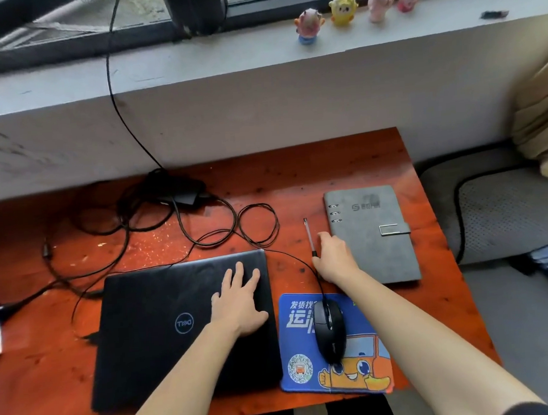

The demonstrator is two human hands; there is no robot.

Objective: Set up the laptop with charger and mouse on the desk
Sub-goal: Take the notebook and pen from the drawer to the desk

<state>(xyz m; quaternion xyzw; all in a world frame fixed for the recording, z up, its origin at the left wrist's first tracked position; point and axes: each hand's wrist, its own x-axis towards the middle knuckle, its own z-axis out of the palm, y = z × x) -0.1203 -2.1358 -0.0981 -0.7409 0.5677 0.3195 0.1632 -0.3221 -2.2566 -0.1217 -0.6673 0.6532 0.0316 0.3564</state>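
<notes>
Laptop [164,326]: closed, black, round logo on the lid, lying flat on the desk [360,170]. My left hand [240,302] presses flat on its lid, fingers straight and spread. My right hand [333,258], just right of the laptop beside a pen [309,237], curls downward; whether it pinches anything I cannot tell. Mouse [330,329] on its pad [308,375], right of the laptop; charger [185,195] behind it, cables tangled. Best practice: steady the lid and untangle the leads before plugging in.

Home desk [344,177], toys [344,9] on windowsill [225,59]
</notes>
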